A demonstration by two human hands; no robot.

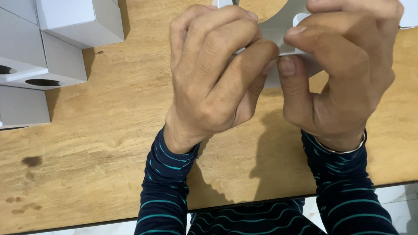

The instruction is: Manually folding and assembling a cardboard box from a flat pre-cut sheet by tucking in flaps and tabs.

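Both hands hold one flat piece of white cardboard (280, 23) with a large round cut-out, raised above the wooden table (101, 151). My left hand (216, 69) pinches its lower left edge with curled fingers. My right hand (344, 58) grips its right side, thumb pressed against the lower edge and fingers folded over the top. Most of the cardboard is hidden behind the hands. Dark sleeves with teal stripes cover both forearms, and a thin bangle sits on the right wrist.
Several folded white boxes (29, 50), some with oval openings, are stacked at the table's far left. More white card (412, 2) lies at the top right. The table's near edge (81, 226) borders a pale tiled floor.
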